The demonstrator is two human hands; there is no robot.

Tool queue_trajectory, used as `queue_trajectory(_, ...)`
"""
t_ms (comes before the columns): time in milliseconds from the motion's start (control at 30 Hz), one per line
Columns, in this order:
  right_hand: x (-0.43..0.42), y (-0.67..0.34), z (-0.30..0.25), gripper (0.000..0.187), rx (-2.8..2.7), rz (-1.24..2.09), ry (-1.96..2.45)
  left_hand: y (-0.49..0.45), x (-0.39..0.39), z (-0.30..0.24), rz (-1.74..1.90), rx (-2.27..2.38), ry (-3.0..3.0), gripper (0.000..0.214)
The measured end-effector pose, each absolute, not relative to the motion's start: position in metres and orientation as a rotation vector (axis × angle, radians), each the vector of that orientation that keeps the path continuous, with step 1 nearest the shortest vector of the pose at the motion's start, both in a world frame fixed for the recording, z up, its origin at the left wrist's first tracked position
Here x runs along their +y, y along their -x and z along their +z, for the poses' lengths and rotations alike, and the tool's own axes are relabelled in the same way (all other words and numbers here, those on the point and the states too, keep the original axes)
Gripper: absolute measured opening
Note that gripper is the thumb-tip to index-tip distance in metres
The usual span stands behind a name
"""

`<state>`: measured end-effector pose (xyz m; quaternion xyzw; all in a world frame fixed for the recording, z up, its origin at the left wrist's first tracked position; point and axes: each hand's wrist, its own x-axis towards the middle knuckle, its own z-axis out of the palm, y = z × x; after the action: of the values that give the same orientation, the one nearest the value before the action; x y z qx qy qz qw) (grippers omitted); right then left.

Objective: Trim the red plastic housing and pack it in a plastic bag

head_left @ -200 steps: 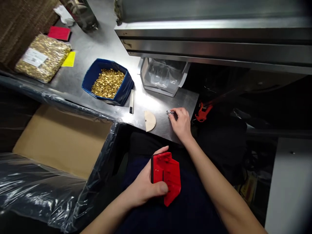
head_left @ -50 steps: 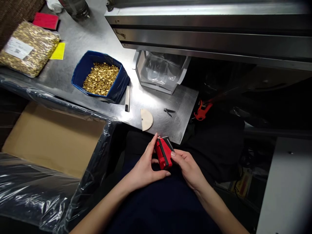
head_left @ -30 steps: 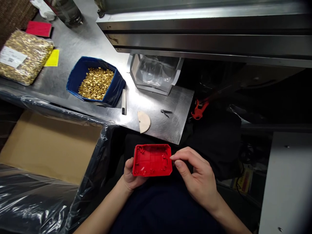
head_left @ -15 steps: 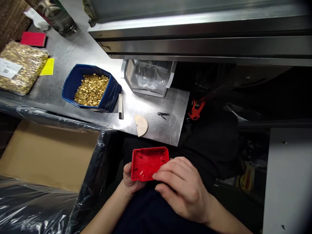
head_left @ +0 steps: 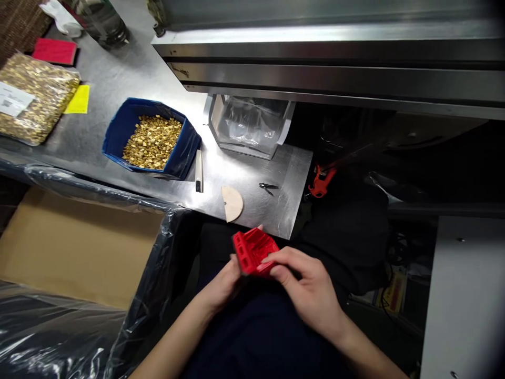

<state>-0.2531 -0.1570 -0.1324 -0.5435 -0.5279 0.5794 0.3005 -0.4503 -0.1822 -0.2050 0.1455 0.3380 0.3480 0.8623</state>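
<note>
A red plastic housing point(head_left: 253, 251) with ribs inside is held over my lap, tilted on edge. My left hand point(head_left: 222, 284) grips it from below and behind on its left side. My right hand point(head_left: 306, 287) holds its right edge with thumb and fingertips. Both hands are just in front of the metal worktop point(head_left: 260, 210). Small metal tweezers point(head_left: 269, 186) lie on the worktop beyond the housing, and a half-round wooden piece point(head_left: 231, 203) lies next to them.
A blue bin point(head_left: 152, 138) of small brass parts and a white pen-like tool point(head_left: 198, 170) stand on the worktop. A clear lined bin point(head_left: 250, 125) sits under a steel shelf. A bag of brass parts point(head_left: 32, 96) lies far left. A plastic-lined cardboard box point(head_left: 79, 247) stands left.
The red housing has been turned from lying flat with its open side up to standing tilted on edge. My right hand has shifted from covering its lower corner to pinching its right edge.
</note>
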Motion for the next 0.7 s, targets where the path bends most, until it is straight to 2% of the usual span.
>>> queue_trajectory(67,-0.154,0.247,-0.138,0.023,-0.863,1.813,1.444,0.447,-0.171,-0.194,0.728,0.729,-0.373,0.079)
queue_trajectory(167,-0.15,0.243,-0.148,0.028,-0.29,2.023,1.323,0.443,-0.16,-0.185,0.794,0.646,-0.331,0.084)
queue_trajectory(367,-0.159,0.258,-0.171,0.018,0.124,2.171,1.215,0.437,-0.162,-0.185,0.798,0.641,-0.075,0.072)
queue_trajectory(533,-0.155,0.267,-0.17,0.018,0.031,2.312,1.139,0.448,-0.162,-0.188,0.819,0.571,0.065,0.082)
queue_trajectory(700,-0.119,0.272,-0.146,0.031,-0.777,2.605,1.072,0.463,-0.162,-0.19,0.76,0.463,0.013,0.095)
